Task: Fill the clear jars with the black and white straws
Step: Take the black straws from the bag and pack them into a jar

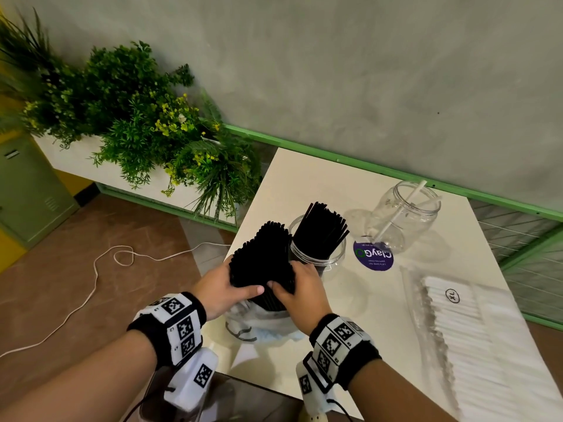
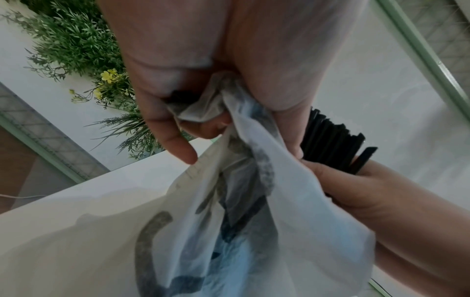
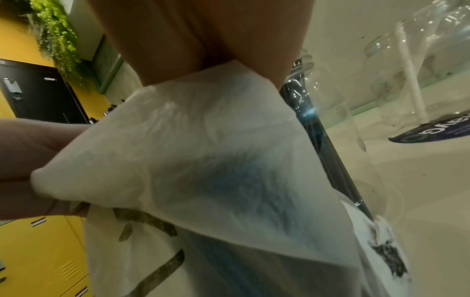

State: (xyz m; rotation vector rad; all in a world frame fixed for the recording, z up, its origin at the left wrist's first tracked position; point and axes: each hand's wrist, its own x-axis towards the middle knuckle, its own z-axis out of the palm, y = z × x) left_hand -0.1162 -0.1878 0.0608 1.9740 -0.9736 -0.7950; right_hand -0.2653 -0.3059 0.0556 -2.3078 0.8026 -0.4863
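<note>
Left hand [image 1: 217, 289] and right hand [image 1: 300, 289], fingers clamped round a bundle of thin matte black straws [image 1: 262, 263] rising from crinkled translucent bag [image 1: 259, 325], beside clear ribbed jar [image 1: 316, 254] on smooth cream counter [image 1: 365, 315].

Both hands [image 1: 262, 289] curled, thumbs nearly touching

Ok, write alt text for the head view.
Two hands, left hand and right hand, grip a bundle of black straws over a crumpled plastic bag on a white table. Behind stand a jar of black straws and a jar with white straws.
</note>
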